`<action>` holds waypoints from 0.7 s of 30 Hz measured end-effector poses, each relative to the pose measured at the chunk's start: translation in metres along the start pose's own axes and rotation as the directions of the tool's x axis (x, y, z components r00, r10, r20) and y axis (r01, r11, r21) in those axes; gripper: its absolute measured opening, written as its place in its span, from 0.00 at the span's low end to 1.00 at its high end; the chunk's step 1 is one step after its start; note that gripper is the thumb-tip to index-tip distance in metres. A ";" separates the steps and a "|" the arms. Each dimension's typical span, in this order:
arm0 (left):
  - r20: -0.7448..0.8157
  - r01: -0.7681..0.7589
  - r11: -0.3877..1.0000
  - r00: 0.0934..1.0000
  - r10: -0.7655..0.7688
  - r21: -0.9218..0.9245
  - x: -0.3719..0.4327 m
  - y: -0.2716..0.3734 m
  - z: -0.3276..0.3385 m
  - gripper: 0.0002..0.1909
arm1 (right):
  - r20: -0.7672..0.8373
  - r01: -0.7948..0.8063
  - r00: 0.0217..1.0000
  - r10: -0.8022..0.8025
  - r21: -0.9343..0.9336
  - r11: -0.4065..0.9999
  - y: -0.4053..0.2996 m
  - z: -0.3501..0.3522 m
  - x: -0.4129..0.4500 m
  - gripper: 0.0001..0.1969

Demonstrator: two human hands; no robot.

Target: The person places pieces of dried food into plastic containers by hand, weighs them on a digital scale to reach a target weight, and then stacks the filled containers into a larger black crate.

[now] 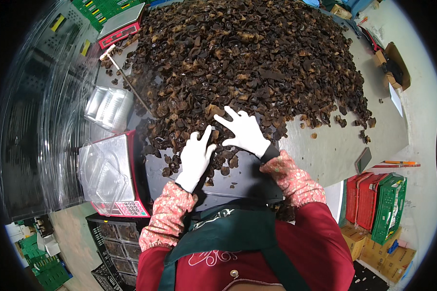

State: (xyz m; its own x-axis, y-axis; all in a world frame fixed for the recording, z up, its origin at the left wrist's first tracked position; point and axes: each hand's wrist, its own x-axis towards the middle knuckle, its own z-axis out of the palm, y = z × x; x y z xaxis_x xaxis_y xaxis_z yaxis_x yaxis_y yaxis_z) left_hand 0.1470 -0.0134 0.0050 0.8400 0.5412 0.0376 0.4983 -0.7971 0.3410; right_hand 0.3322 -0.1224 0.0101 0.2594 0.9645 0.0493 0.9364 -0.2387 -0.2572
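A broad heap of dark brown wood ear fungus (pixel 240 62) lies across the table before me. My left hand (pixel 196 156), in a white glove, is at the near edge of the heap with index finger and thumb apart. Gloved the same way, my right hand (pixel 244 131) spreads its fingers over the fungus just to the right. Neither hand shows a piece in its grasp. By the right fingertips is a larger, lighter brown piece (pixel 214 111); whether they touch it is unclear. Loose pieces (pixel 224 162) lie between and below the hands.
Left of me, a red scale (pixel 133 171) carries a clear plastic container (pixel 107 178). Beyond it are stacked clear trays (pixel 109 107), a thin rod with a white head (pixel 125 78) and another red scale (pixel 120 27). A phone-like dark object (pixel 363 160) lies near the table's right edge.
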 end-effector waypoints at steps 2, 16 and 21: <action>-0.061 0.022 1.000 0.998 -0.022 -0.007 0.012 -0.002 0.009 0.23 | -0.062 0.102 0.993 -0.098 0.051 0.994 0.002 0.006 0.004 0.32; -0.302 0.044 0.643 0.857 -0.417 -0.764 -0.056 -0.059 -0.084 0.09 | -0.194 -0.058 0.923 0.332 0.783 0.620 -0.004 0.000 0.019 0.13; -0.319 0.050 0.470 0.671 -0.670 -0.881 -0.139 -0.136 -0.189 0.11 | 0.062 -0.078 0.991 0.115 0.987 0.142 -0.172 -0.044 0.088 0.12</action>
State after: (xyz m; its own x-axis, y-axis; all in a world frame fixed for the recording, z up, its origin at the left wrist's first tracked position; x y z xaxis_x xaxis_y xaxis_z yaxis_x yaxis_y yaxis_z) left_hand -0.0780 0.0702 0.1308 0.1612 0.9822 0.0963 0.0874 -0.1114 0.9899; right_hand 0.2043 -0.0013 0.1017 0.3500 0.9359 -0.0401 -0.1208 0.0026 -0.9927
